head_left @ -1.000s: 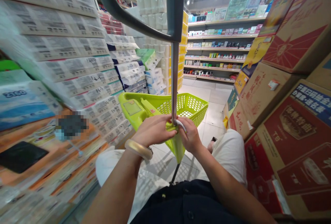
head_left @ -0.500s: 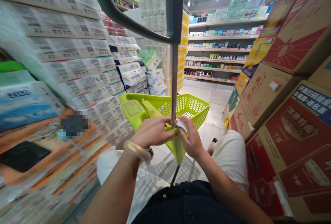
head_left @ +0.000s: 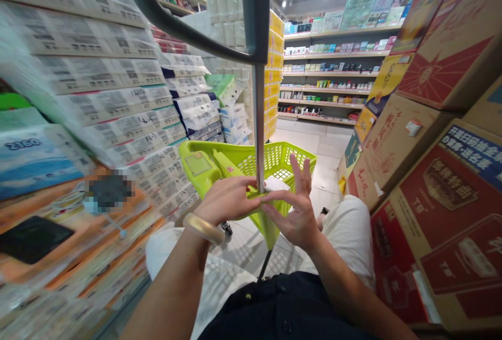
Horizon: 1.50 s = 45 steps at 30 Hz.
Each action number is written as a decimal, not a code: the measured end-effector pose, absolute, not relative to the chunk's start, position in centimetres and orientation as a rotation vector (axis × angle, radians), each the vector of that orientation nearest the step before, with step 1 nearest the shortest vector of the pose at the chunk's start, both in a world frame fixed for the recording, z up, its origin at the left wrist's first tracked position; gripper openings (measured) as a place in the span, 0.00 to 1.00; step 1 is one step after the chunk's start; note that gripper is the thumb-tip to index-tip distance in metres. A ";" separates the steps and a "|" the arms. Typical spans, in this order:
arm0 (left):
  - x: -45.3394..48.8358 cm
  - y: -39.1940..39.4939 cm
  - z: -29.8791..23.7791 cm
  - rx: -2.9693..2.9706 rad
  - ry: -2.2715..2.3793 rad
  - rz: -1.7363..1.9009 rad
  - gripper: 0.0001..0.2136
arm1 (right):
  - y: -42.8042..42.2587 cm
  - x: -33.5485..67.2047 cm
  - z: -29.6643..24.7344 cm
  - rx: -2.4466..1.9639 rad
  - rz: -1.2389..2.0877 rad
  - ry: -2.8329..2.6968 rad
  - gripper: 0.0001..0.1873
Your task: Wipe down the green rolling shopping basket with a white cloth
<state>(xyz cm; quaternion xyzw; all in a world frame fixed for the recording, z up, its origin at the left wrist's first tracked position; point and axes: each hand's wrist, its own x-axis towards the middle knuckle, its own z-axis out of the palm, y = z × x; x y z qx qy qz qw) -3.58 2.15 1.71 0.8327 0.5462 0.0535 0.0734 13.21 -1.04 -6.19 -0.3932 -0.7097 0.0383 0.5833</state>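
A lime-green shopping basket with a perforated body stands between my knees. A metal pole rises from its near end to a dark grey loop handle. My left hand, below a gold bangle, closes around the foot of the pole. Beside it, my right hand brings thumb and index tips close together by my left thumb; its other fingers are raised and spread. Anything between those tips is too small to make out. A white crumpled piece, tissue or cloth, shows behind my right index finger.
Wrapped paper packs are stacked on the left, with a dark phone-like slab on orange packs. Cardboard boxes line the right. Shelves of small goods stand behind a tiled floor.
My right hand has let its grip on the white piece loosen, raising its outer fingers while thumb and index come together near the pole. My left hand stays at the pole's foot.
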 end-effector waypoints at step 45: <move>-4.5 0.7 1.2 2.613 1.512 0.290 0.18 | 3.0 13.7 -12.7 -0.810 0.250 -1.669 0.17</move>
